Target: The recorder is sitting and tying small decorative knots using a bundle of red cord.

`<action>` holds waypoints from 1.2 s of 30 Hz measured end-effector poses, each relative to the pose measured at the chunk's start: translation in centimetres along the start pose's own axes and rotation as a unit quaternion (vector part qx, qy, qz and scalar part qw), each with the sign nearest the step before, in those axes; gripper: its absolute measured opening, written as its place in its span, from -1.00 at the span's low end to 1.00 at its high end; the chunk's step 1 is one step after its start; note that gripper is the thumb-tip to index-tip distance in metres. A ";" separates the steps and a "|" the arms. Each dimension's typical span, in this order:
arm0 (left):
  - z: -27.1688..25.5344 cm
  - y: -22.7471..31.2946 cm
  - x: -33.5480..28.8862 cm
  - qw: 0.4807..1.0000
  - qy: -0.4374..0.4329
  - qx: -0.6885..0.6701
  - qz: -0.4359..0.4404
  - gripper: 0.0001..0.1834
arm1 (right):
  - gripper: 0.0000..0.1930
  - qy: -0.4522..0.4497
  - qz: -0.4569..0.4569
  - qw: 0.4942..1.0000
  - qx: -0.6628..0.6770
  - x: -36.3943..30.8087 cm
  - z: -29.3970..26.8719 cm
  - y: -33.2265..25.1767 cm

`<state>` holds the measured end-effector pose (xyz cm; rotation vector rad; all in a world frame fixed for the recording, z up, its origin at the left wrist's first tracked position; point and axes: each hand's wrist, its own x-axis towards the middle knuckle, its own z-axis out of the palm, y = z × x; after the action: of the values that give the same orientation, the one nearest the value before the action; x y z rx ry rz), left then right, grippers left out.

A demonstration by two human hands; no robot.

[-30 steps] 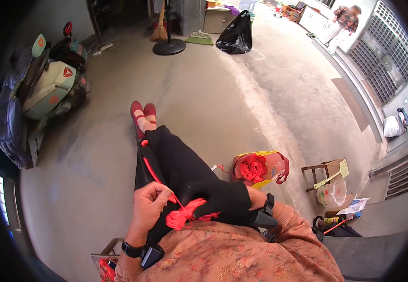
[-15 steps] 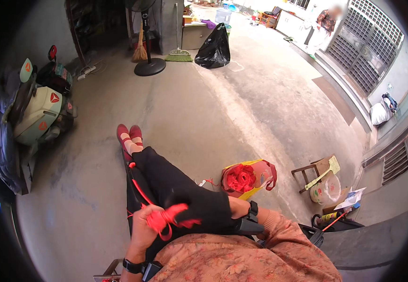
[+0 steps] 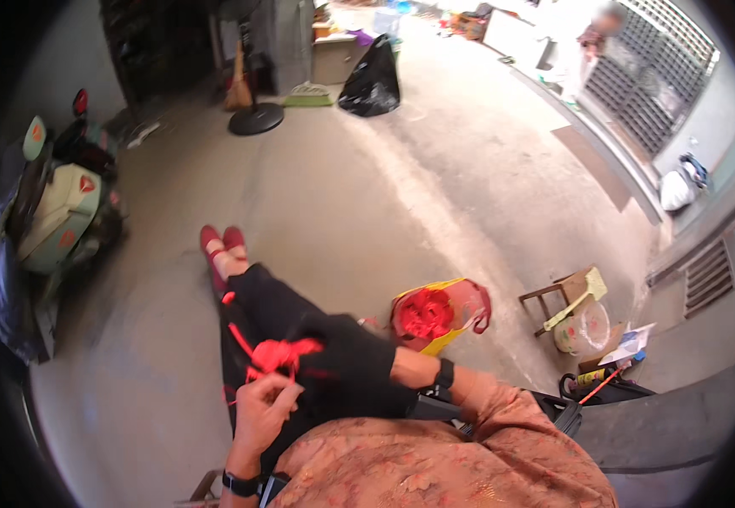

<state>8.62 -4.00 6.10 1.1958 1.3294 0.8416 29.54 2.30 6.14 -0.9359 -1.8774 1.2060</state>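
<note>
Over my dark-trousered lap, my left hand (image 3: 268, 408) is closed, thumb and fingers pinched at the near side of a bundle of red ribbon (image 3: 276, 353). Loose ends stick out from the bundle, and a red strand runs from it along my leg toward my shoes (image 3: 223, 245). My right hand (image 3: 414, 367) reaches in from the right; only the part near the wrist shows plainly. Its fingers merge into a dark, blurred shape close to the ribbon, so I cannot make out their hold. Right of my knees stands a red-and-yellow bag (image 3: 474, 303) with a mass of red ribbon (image 3: 425, 313) inside.
A stool (image 3: 545, 298), a pale bucket (image 3: 583, 330) and a yellow fly swatter (image 3: 575, 309) are at the right. A scooter (image 3: 61, 216) stands left. Farther off are a fan base (image 3: 256, 119), a black plastic bag (image 3: 373, 80) and a person (image 3: 589, 51) near the gate.
My left hand has shifted from around the ribbon bundle to its near side, with fingers now pinched. The bundle sits a little farther from me. The whole view has shifted slightly.
</note>
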 end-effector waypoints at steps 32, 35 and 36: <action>-6.6 -4.8 2.1 0.968 0.194 -0.158 0.018 -0.81 | -0.73 0.074 0.093 0.992 -0.040 4.7 7.4 5.2; -5.3 -6.9 2.1 0.921 0.104 -0.368 -0.073 -0.81 | -0.69 0.029 0.112 0.993 -0.006 4.5 8.3 5.4; -5.2 -7.4 2.3 0.869 0.047 -0.482 -0.102 -0.81 | -0.67 0.009 0.109 0.994 0.011 4.6 8.6 5.4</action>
<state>2.53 -2.75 -0.85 0.2207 0.8670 1.2042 21.02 4.24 -0.77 -1.1597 -1.7793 1.3390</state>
